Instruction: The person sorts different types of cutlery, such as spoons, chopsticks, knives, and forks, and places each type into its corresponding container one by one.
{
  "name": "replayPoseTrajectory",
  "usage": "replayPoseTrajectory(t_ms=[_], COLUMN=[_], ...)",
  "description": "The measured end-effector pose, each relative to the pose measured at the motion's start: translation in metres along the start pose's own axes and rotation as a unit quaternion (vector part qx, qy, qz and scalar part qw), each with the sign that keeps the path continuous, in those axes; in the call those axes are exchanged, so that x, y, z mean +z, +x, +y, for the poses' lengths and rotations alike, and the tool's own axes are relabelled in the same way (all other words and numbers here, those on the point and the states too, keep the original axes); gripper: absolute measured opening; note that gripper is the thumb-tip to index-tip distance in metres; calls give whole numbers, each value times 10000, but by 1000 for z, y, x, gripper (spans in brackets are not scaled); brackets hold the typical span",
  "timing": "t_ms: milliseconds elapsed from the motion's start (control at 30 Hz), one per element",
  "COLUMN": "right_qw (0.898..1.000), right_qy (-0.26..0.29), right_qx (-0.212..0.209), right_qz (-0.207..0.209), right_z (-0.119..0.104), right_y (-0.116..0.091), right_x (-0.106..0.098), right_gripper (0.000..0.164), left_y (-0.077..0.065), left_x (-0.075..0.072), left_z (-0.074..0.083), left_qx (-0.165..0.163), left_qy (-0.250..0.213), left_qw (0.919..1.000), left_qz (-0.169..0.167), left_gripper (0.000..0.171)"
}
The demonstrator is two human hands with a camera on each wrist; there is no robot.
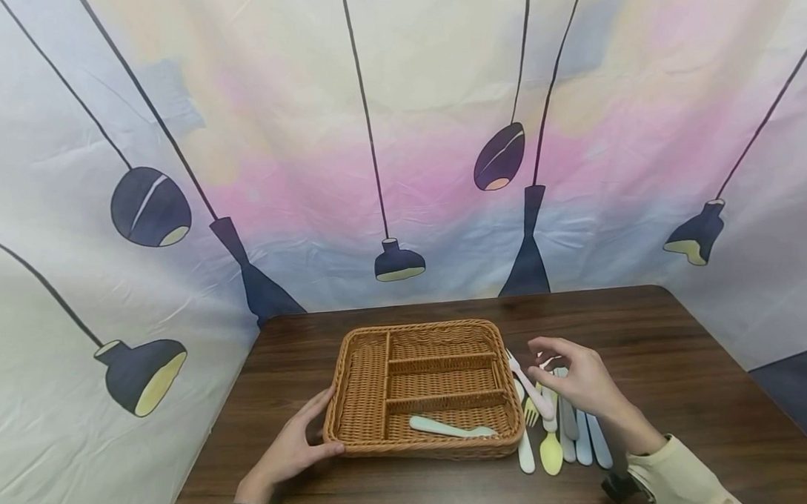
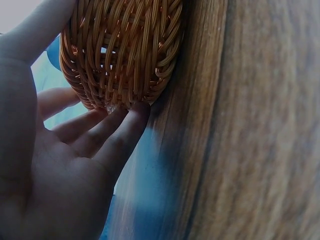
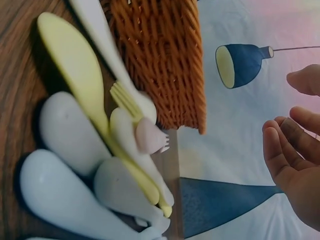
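One hand, the left hand (image 1: 290, 447), grips the near-left corner of the wicker basket (image 1: 424, 449), thumb at the near side and fingers against the left end. The right hand (image 1: 584, 378) is empty; its fingers are loosely bent, with the thumb apart from them, above the cutlery just right of the basket.

The basket rests on the dark wood-grain counter (image 1: 301, 367). Its interior comprises one long compartment at the left and three stacked compartments at the right. One pale green utensil (image 1: 443, 428) lies in the nearest right-hand compartment, handle toward the left; its head is too small to identify.

Loose cutlery is grouped beside the basket's right end. A white utensil (image 1: 527, 454) lies nearest the basket, with a yellow fork (image 1: 531, 412) by it. The pink fork (image 1: 532, 387) lies across other pieces, tines toward the far side. The yellow spoon (image 1: 551, 454) points its bowl toward the near edge. Grey handles (image 1: 568, 448) and light blue handles (image 1: 584, 447) follow to the right.

Behind the counter hangs a pastel fabric backdrop (image 1: 434, 169) printed with dark pendant lamps (image 1: 399, 262).
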State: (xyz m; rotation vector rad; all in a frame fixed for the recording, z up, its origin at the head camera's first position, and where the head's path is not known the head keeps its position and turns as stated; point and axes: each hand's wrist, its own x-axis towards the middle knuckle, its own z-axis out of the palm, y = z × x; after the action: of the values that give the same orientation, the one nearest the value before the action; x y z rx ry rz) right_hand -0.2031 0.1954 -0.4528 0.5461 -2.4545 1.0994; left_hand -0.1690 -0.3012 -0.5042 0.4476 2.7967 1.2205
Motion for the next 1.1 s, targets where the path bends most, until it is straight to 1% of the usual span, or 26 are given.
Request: replayPoseTrajectory(t_ms=[167, 367, 533, 733, 900, 1100], right_qw=[9998, 9992, 9968, 9948, 9923, 9877], right_qy=[-51, -218, -453, -589, -685, -745], right_qx=[124, 315, 632, 832, 1034, 1361], right_qz=[112, 140, 159, 74, 67, -174], right_z=[7, 14, 18, 25, 31, 35], right_y=[-3, -2, -1, -4, -8, -14], right_x=[-1, -6, -13, -19, -22, -22], right_gripper=[37, 32, 28, 29, 30, 32], left_y=[0, 0, 0, 1, 1, 1], left_x=[0, 0, -1, -1, -1, 0], left_z=[0, 0, -1, -2, -2, -1], left_qx=[-5, -66, -21, 42, 31, 15], left_qy=[-19, -80, -57, -43, -29, 3], left_qw=[10000, 9999, 10000, 10000, 10000, 10000], left_qz=[-8, -63, -37, -41, -42, -14], left_gripper=[95, 95, 95, 94, 94, 95])
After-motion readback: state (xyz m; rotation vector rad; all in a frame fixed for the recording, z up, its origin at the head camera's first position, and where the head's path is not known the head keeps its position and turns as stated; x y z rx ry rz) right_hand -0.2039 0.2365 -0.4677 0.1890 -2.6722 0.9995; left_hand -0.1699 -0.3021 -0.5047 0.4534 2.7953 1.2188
